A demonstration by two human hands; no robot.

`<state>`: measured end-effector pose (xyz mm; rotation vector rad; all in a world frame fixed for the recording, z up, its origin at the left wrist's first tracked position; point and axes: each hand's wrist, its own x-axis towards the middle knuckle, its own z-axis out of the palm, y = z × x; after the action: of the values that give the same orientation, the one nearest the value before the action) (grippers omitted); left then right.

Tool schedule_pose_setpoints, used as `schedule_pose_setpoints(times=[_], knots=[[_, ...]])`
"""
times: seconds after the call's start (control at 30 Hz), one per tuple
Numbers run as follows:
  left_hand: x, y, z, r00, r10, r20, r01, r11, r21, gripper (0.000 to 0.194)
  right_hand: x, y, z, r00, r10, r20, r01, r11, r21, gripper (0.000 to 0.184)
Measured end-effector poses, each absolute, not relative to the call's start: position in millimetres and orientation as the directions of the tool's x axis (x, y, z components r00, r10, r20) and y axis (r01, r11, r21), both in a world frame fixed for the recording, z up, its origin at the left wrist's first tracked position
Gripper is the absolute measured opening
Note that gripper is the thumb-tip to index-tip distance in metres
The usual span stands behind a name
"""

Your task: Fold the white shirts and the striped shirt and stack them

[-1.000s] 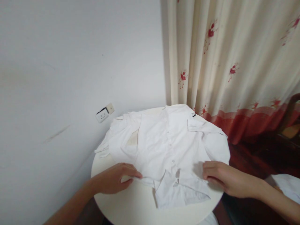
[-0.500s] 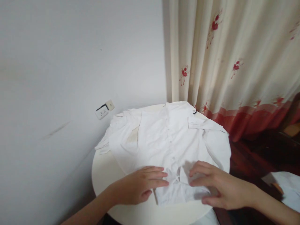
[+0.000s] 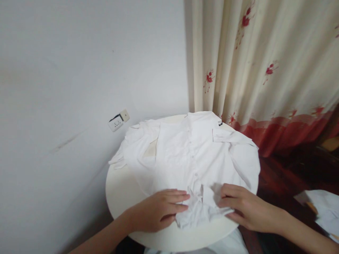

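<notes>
A white button-up shirt (image 3: 174, 155) lies spread front side up, its collar end nearest me and its sleeves out to both sides. My left hand (image 3: 159, 210) rests on the left of the collar (image 3: 209, 195), fingers stretched out over the cloth and thumb low by the shirt's edge. On the other side, my right hand (image 3: 246, 208) has its fingers curled and pinches the cloth at the shirt's near right edge. Its fingertips are partly hidden by the fabric.
The shirt lies on a round white table (image 3: 119, 192) against a pale wall with a socket (image 3: 116, 123). A floral curtain (image 3: 251, 88) hangs behind on the right. White cloth or paper (image 3: 324, 206) sits low at the right edge, over the dark floor.
My right hand's fingers have closed from spread to a pinch on the shirt's near edge, lifting it slightly. My left hand has settled on the cloth. The view has shifted a little.
</notes>
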<state>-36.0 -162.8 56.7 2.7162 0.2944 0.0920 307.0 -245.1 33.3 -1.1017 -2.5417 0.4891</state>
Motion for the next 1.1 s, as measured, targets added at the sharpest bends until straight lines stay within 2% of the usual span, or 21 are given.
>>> schedule_pose_setpoints(times=[0.1, 0.27, 0.37, 0.43, 0.5, 0.57, 0.63, 0.7, 0.83, 0.93, 1.1], knots=[[-44.2, -164.2, 58.1, 0.979, 0.199, -0.047, 0.201, -0.890, 0.409, 0.060, 306.4, -248.0, 34.7, -0.675, 0.728, 0.120, 0.620, 0.647, -0.443, 0.019], [-38.9, -171.5, 52.8, 0.979, 0.203, 0.004, 0.186, -0.906, 0.379, 0.079, 304.0, -247.7, 37.1, -0.703, 0.698, 0.139, 0.592, 0.682, -0.430, 0.013], [-33.7, -175.8, 53.6, 0.982, 0.191, 0.004, 0.173, -0.900, 0.399, 0.090, 303.7, -245.3, 41.4, -0.718, 0.675, 0.169, 0.521, 0.682, -0.512, 0.026], [-31.8, -176.3, 57.7, 0.984, 0.175, -0.024, 0.168, -0.891, 0.422, 0.086, 303.3, -241.5, 44.8, -0.694, 0.692, 0.197, 0.489, 0.654, -0.577, 0.036], [-29.0, -174.7, 62.5, 0.981, 0.191, -0.027, 0.184, -0.882, 0.433, 0.072, 301.3, -235.7, 46.6, -0.627, 0.743, 0.233, 0.503, 0.615, -0.607, 0.040], [-23.9, -171.7, 64.7, 0.960, 0.280, 0.027, 0.243, -0.874, 0.421, 0.056, 297.0, -229.7, 44.9, -0.558, 0.785, 0.269, 0.537, 0.589, -0.604, 0.037], [-17.5, -169.3, 61.7, 0.923, 0.372, 0.098, 0.307, -0.867, 0.393, 0.050, 291.7, -225.7, 39.0, -0.537, 0.790, 0.296, 0.563, 0.597, -0.572, 0.034], [-12.5, -169.2, 54.0, 0.909, 0.401, 0.116, 0.336, -0.868, 0.365, 0.051, 287.6, -225.4, 30.1, -0.569, 0.770, 0.289, 0.587, 0.626, -0.513, 0.039], [-12.6, -175.7, 36.8, 0.935, 0.353, 0.023, 0.329, -0.892, 0.310, 0.060, 288.3, -232.7, 13.1, -0.668, 0.720, 0.190, 0.623, 0.680, -0.387, 0.055], [-16.8, -180.3, 31.5, 0.938, 0.344, -0.028, 0.339, -0.902, 0.268, 0.062, 291.7, -237.3, 7.3, -0.674, 0.720, 0.165, 0.642, 0.681, -0.351, 0.061], [-19.5, -181.1, 29.2, 0.943, 0.331, 0.022, 0.313, -0.910, 0.273, 0.066, 292.2, -237.5, 4.2, -0.670, 0.724, 0.163, 0.661, 0.682, -0.314, 0.066]])
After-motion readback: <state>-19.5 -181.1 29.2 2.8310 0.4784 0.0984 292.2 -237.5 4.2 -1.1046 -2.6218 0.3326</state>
